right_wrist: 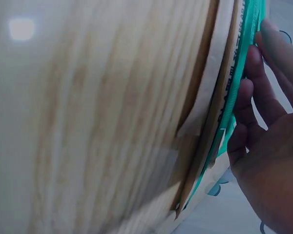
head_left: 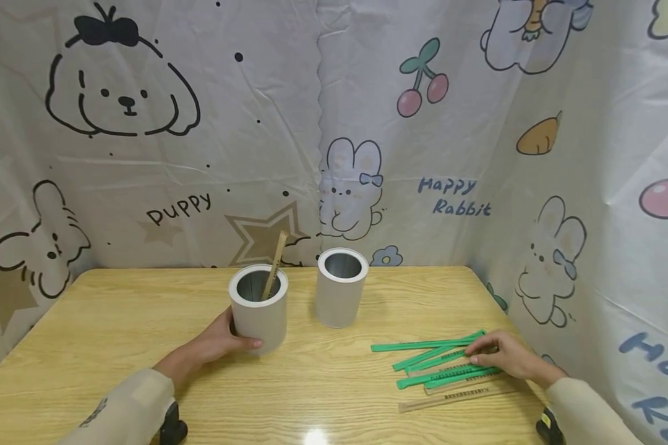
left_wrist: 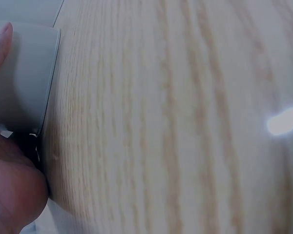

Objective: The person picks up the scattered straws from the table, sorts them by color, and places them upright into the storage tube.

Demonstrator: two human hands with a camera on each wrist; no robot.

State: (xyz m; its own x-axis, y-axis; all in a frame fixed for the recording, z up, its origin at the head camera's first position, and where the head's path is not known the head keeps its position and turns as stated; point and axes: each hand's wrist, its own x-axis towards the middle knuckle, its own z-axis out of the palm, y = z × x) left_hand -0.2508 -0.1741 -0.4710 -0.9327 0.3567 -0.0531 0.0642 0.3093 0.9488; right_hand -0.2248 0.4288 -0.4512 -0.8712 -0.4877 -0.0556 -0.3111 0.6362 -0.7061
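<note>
My left hand [head_left: 214, 340] grips the side of a white canister [head_left: 260, 327], its thumb across the front. Leaning out of that canister's open top is a narrow brown printed stick-like packet [head_left: 276, 259]. At the right, my right hand [head_left: 509, 355] is over a loose pile of slim printed packets, some green [head_left: 440, 376] and some brown [head_left: 445, 398]. In the right wrist view its fingers [right_wrist: 256, 63] are bent, with the tips at a green packet [right_wrist: 237, 73]. Whether thumb and finger pinch that packet cannot be made out.
A second white canister [head_left: 339, 300] stands upright, open at the top, right of the held one and further back. Everything rests on a wood-grain table [head_left: 312, 383]. A cartoon-printed curtain [head_left: 256, 123] hangs behind the table and along its right side.
</note>
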